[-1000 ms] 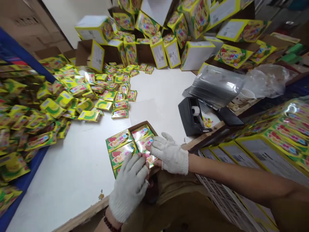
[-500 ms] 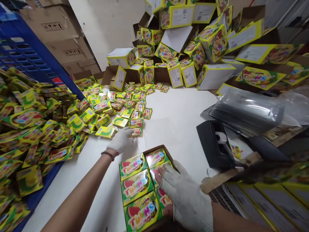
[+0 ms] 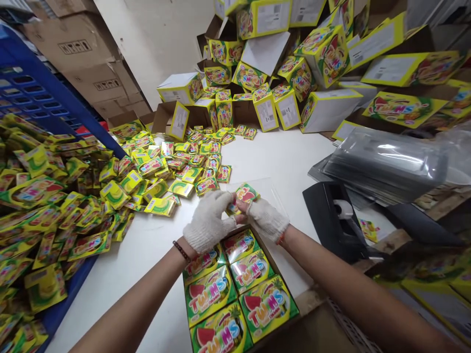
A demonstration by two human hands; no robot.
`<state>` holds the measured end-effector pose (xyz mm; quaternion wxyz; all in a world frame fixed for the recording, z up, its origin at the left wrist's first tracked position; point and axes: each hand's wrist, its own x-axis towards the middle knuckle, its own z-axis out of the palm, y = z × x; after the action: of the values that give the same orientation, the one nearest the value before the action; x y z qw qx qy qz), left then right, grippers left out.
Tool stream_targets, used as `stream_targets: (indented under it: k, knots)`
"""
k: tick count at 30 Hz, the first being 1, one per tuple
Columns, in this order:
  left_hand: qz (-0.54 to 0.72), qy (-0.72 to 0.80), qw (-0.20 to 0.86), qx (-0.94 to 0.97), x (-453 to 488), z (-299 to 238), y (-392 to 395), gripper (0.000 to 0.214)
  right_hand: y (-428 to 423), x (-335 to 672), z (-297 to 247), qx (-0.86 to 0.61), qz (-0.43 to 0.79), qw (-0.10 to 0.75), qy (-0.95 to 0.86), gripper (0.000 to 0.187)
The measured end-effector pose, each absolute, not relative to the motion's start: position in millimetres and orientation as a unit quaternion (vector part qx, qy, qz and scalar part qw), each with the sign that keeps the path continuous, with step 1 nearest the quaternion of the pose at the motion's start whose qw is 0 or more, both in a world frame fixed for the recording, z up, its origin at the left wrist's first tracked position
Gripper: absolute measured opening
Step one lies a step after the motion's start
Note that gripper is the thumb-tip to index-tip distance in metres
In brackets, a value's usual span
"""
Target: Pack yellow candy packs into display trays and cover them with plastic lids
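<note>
Pinching a single sachet (image 3: 246,194) between them, the fingers (image 3: 225,200) of the gloved left hand (image 3: 208,220) and those of the gloved right hand (image 3: 265,219) are closed on its two ends, holding it clear of the worktop (image 3: 287,157) just beyond the far edge of the open box (image 3: 235,289). That box sits at the near edge of the worktop, directly under the wrists, and its visible top layer shows six sachets laid flat in two rows, face up and tightly side by side; whether layers lie beneath cannot be told. On that evidence the box appears close to full, with the held sachet not yet placed in it. Left of the hands, a large loose heap of sachets (image 3: 110,181) spreads across the worktop and into a blue crate (image 3: 55,108), so much stock remains unpacked. Yellow cartons (image 3: 265,105) are piled at the far end, and a black tape dispenser (image 3: 333,220) stands to the right.
</note>
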<state>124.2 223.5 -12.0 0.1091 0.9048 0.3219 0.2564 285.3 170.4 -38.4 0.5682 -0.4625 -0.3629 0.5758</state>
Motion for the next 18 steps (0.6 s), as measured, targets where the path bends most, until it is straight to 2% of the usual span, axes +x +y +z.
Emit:
stream_targets:
  k: [2,6,8,11,15,18]
  knots:
    - [0.215,0.341,0.133,0.905,126,-14,236,0.028,188,284,-50,-0.463,0.591,0.59,-0.298,0.049]
    - [0.115,0.494,0.068,0.859,120,-38,294,0.019,197,299,-70,-0.556,0.497,0.591,-0.307,0.049]
    - [0.092,0.521,0.06,0.847,118,-51,318,0.028,198,306,-77,-0.577,0.475,0.576,-0.33,0.045]
    - [0.09,0.551,0.075,0.826,119,-63,331,0.036,202,309,-79,-0.586,0.471,0.557,-0.352,0.04]
    - [0.113,0.578,0.132,0.797,125,-60,314,0.018,215,299,-70,-0.576,0.489,0.538,-0.373,0.038]
    - [0.151,0.566,0.173,0.791,131,-45,293,0.025,224,285,-58,-0.582,0.475,0.534,-0.387,0.037]
